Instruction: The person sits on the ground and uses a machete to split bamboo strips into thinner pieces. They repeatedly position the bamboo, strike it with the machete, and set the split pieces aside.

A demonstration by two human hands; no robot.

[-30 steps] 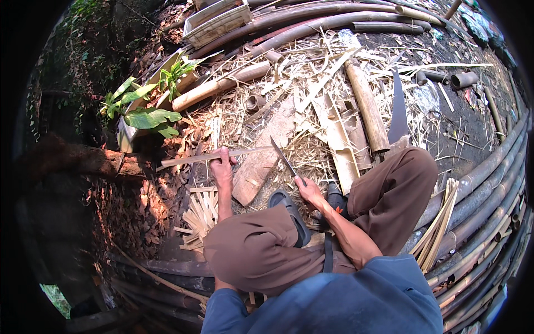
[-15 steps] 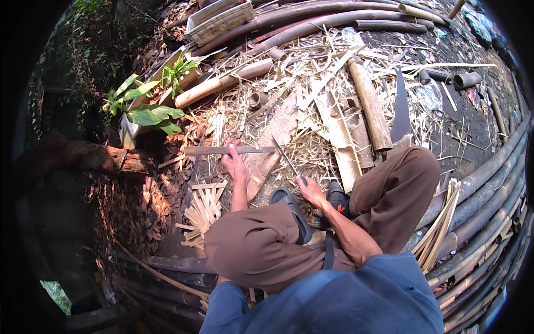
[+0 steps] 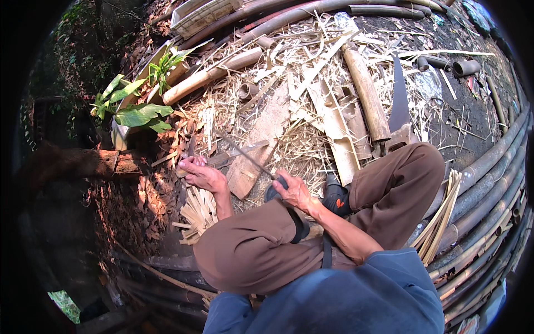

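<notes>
My left hand [image 3: 204, 177] is closed round a flat bamboo strip [image 3: 240, 152], whose pale butt end pokes out by the fingers. The strip slants up to the right, its far part over a worn wooden board [image 3: 245, 177]. In my right hand [image 3: 295, 192] is the dark handle of a knife [image 3: 248, 156]. Its thin blade points up and left, crossing over the strip; whether they touch I cannot tell. Just below my left hand lies a fanned pile of pale split bamboo strips [image 3: 197, 214].
Shavings [image 3: 303, 142] cover the ground ahead. A split bamboo half [image 3: 337, 136], a bamboo pole [image 3: 366, 92] and a saw blade [image 3: 399, 97] lie to the right. More poles [image 3: 473, 217] stack at far right, with a strip bundle [image 3: 439, 222]. A log [image 3: 111, 162] juts in from the left.
My left hand has drawn the bamboo strip left and nearer me, tilting it. My right hand has moved left and slightly up with the knife, its blade now leaning further left.
</notes>
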